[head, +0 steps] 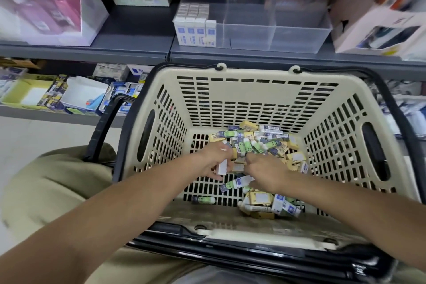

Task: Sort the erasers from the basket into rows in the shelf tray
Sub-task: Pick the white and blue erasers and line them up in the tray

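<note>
Inside the beige basket (253, 90), the loose erasers (260, 143) lay heaped on the slotted floor, from the far wall across the middle and down to the near right corner. A strip of bare floor showed along the basket's left wall and near edge, with one green eraser lying alone on it. The basket's four slotted walls rose steeply around the heap, so it could be reached only from above. One black handle (103, 127) was folded outward past the basket's left rim.

Both forearms entered over the basket's near rim. The left hand (212, 161) was at the floor's middle, its fingers curled round a white eraser (223, 167) held upright. The right hand (265, 169) sat just beside it, palm down, with its fingers bent into the heap. Whether they gripped anything could not be told.

Beyond the basket's far rim, on the grey shelf (138, 37), stood the clear shelf tray (299, 34). Its left compartment held boxed erasers (196, 25) in upright rows.
</note>
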`<action>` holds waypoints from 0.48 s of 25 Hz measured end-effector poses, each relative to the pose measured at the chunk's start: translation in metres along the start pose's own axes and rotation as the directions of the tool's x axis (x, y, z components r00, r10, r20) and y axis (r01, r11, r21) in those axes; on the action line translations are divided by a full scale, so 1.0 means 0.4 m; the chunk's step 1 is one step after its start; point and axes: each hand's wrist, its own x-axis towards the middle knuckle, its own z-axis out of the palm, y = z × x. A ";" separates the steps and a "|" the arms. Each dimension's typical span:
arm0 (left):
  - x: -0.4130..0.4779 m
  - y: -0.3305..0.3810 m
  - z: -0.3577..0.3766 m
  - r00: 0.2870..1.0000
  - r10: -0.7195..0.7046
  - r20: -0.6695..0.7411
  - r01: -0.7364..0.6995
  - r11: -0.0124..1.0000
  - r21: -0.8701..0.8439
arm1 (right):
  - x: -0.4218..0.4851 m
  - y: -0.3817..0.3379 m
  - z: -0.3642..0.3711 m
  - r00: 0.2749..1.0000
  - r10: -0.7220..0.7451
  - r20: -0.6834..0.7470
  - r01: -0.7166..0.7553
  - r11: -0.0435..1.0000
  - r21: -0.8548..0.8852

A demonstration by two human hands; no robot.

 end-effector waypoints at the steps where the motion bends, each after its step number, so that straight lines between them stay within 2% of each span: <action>1: 0.001 -0.004 -0.003 1.000 -0.025 0.007 0.025 1.000 -0.018 | -0.002 0.002 0.001 1.000 0.000 -0.024 0.000 1.000 0.028; 3: 0.009 -0.008 -0.006 0.999 -0.041 -0.022 0.040 0.998 -0.055 | -0.008 0.026 -0.013 0.987 0.130 -0.095 -0.098 0.953 0.288; 5: 0.010 -0.006 -0.006 0.999 -0.020 -0.028 0.017 0.994 -0.110 | -0.017 0.059 -0.033 0.944 0.315 -0.097 -0.200 0.782 0.591; 6: 0.010 -0.003 -0.004 1.000 0.004 0.024 0.000 0.984 -0.177 | -0.021 0.064 -0.041 0.926 0.366 -0.096 -0.205 0.699 0.686; 9: 0.004 -0.002 0.020 0.965 0.109 0.240 -0.008 0.922 -0.386 | -0.029 0.038 -0.052 0.925 0.364 -0.112 -0.129 0.576 0.808; 11: 0.002 -0.002 0.032 0.963 0.108 0.247 -0.017 0.939 -0.344 | -0.046 0.046 -0.053 0.946 0.312 -0.083 -0.127 0.595 0.794; 12: 0.004 -0.003 0.034 0.968 0.093 0.234 -0.018 0.952 -0.304 | -0.060 0.065 -0.052 0.957 0.288 -0.035 -0.170 0.654 0.738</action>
